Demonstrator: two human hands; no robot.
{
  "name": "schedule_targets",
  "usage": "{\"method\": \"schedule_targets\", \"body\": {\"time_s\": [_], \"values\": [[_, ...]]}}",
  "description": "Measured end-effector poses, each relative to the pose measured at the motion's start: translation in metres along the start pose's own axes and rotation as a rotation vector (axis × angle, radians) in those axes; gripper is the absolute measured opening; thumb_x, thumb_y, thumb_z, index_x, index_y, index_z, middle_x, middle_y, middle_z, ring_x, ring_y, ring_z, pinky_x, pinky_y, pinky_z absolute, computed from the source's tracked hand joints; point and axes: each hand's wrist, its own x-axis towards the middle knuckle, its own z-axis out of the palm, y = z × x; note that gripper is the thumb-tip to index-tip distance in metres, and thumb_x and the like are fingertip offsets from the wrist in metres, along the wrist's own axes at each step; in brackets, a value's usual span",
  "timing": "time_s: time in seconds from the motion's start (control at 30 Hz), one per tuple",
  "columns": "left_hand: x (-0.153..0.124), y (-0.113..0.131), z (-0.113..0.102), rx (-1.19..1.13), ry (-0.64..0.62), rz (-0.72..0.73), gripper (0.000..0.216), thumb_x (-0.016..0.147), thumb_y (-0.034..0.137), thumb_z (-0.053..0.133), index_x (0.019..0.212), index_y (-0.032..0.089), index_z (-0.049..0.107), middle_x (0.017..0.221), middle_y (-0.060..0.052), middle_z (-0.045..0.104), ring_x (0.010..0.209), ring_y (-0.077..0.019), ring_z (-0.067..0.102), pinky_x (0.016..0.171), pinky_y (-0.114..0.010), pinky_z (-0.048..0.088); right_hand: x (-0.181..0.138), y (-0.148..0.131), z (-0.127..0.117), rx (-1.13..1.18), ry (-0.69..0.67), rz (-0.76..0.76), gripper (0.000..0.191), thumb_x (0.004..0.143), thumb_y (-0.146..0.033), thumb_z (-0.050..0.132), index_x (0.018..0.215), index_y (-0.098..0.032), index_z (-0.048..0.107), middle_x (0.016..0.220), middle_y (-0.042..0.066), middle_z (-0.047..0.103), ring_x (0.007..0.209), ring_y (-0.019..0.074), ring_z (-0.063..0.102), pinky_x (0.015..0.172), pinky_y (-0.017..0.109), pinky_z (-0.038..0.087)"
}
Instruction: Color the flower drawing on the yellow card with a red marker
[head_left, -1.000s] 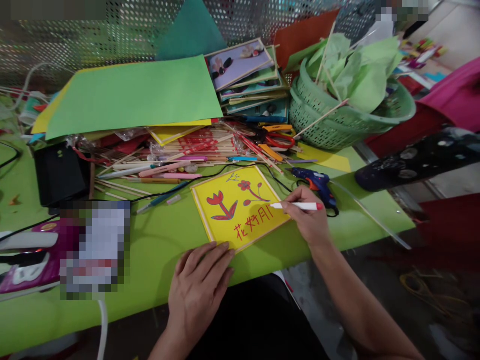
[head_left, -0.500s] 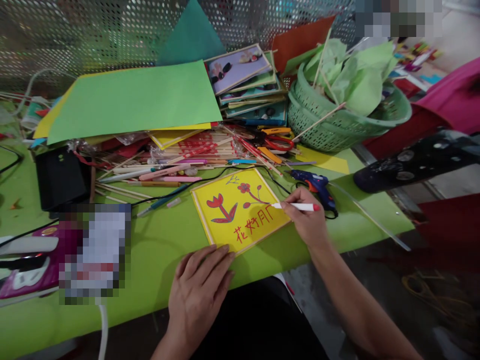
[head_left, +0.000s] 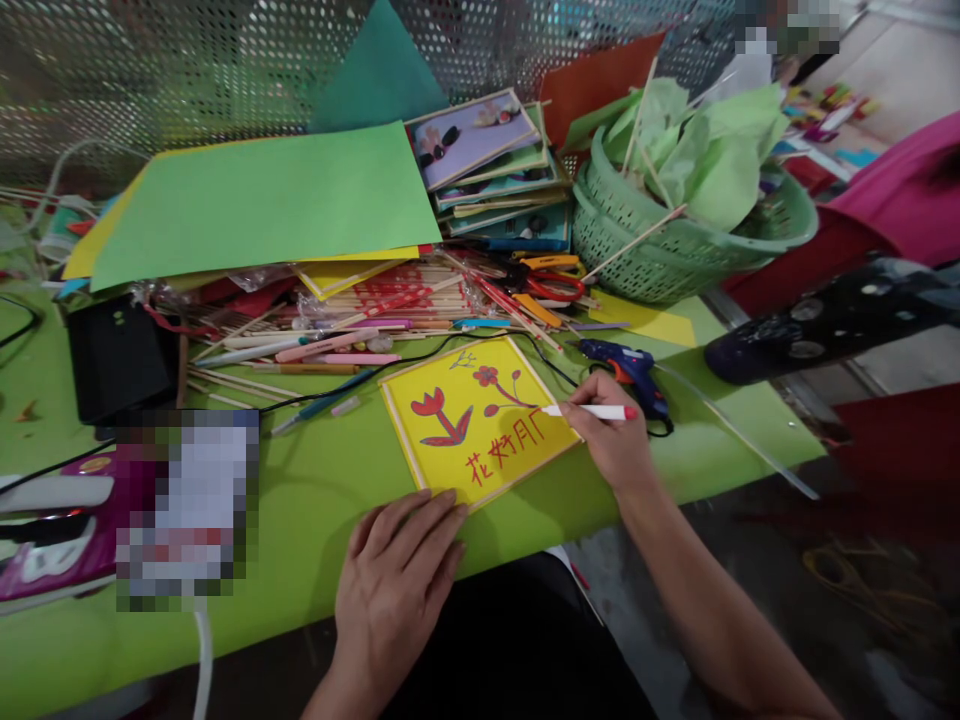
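A yellow card (head_left: pixel 450 372) edged with thin wooden sticks lies on the green table (head_left: pixel 300 540). It bears red flowers with dark outlines and a row of red handwritten characters. My right hand (head_left: pixel 619 440) is closed around a white marker (head_left: pixel 600 411) with a red end, its tip at the card's right part beside the last strokes. My left hand (head_left: pixel 397 565) lies flat with fingers stretched out, fingertips on the card's lower left edge. Just beyond my right hand is a blue glue gun (head_left: pixel 630 365) with an orange trigger.
Behind the card lie several pens (head_left: pixel 330 345), wooden sticks and scissors (head_left: pixel 555 285). Farther back are green paper sheets (head_left: pixel 277 200), a stack of framed cards (head_left: pixel 480 140) and a green basket (head_left: pixel 637 250). A black cable (head_left: pixel 420 352) runs past the card; a dark bottle (head_left: pixel 802 325) lies right.
The view has shifted very slightly. Both hands, the marker and the card stay practically where they were, and no new stroke can be made out.
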Motion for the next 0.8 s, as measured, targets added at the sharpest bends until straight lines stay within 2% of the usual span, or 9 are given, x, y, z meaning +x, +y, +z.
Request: {"method": "schedule_targets", "body": {"time_s": [0.27,0.6,0.8], "values": [[0.002,0.001,0.0,0.002,0.014,-0.003,0.025,0.099,0.021,0.062,0.12,0.027,0.072,0.12,0.003,0.078,0.11,-0.022,0.067,0.094,-0.039,0.043,-0.002,0.005,-0.002,0.075,0.005,-0.013,0.019,0.082,-0.019,0.067,0.071,-0.024,0.052,0.065,-0.005,0.046,0.058,0.0133,0.041,0.055,0.03,0.029],[0.002,0.001,0.0,-0.003,0.013,-0.005,0.023,0.099,0.022,0.062,0.118,0.026,0.073,0.119,0.003,0.078,0.11,-0.0212,0.067,0.094,-0.038,0.042,-0.002,0.012,-0.004,0.139,0.002,0.008,0.021,0.08,-0.021,0.068,0.068,-0.024,0.051,0.063,-0.004,0.046,0.061,0.0161,0.051,0.055,0.03,0.03],[0.002,0.001,0.0,0.007,0.02,0.004,0.023,0.099,0.022,0.062,0.118,0.027,0.074,0.118,0.002,0.079,0.11,-0.0212,0.067,0.095,-0.038,0.042,-0.004,0.006,-0.002,0.151,0.034,0.02,0.018,0.08,-0.023,0.07,0.072,-0.024,0.055,0.062,-0.005,0.049,0.054,0.0136,0.045,0.051,0.028,0.028]]}}
